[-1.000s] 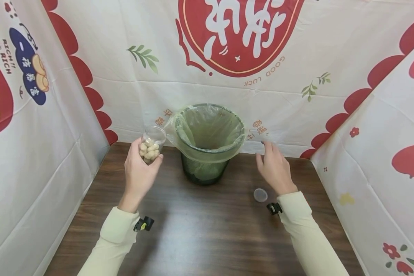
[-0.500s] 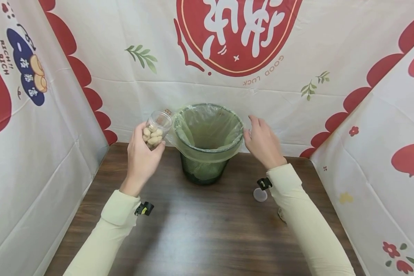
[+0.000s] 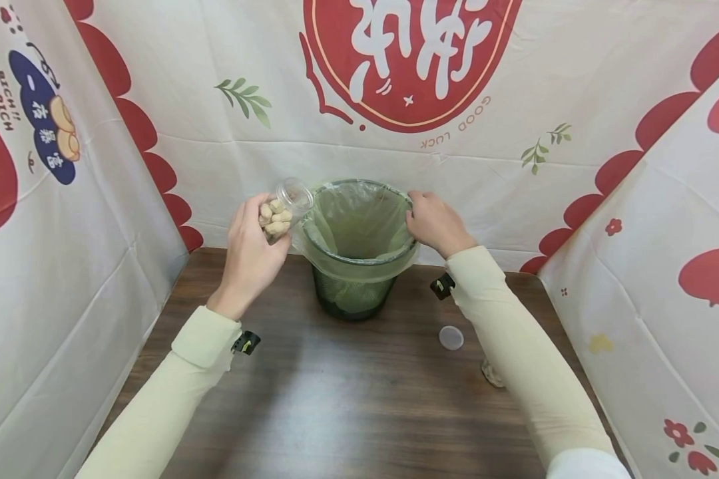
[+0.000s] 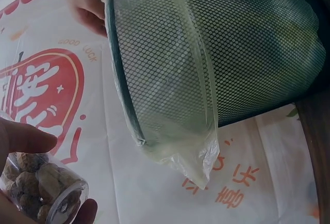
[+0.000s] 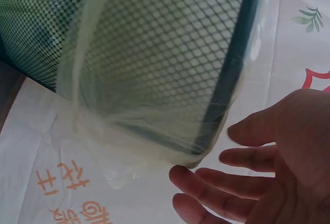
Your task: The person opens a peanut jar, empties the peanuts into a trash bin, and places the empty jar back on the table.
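A dark green mesh bin (image 3: pixel 353 296) lined with a pale green plastic bag (image 3: pixel 359 219) stands at the back of the wooden table (image 3: pixel 347 399). My left hand (image 3: pixel 250 249) grips a clear lidless jar of pale nuts (image 3: pixel 281 207), tilted with its mouth toward the bin's left rim. The left wrist view shows the jar (image 4: pixel 44 188) below and beside the bin (image 4: pixel 247 48). My right hand (image 3: pixel 433 223) is at the bin's right rim. In the right wrist view its fingers (image 5: pixel 242 180) are spread and straight, just beside the lined rim (image 5: pixel 227 79).
A round clear lid (image 3: pixel 451 337) lies on the table right of the bin, under my right forearm. A small crumpled object (image 3: pixel 491 376) lies nearer the right edge. Printed cloth walls (image 3: pixel 635 199) close in the back and both sides.
My left hand has lifted the jar and tipped it toward the bin. My right hand has moved from beside the lid up and left to the bin's rim.
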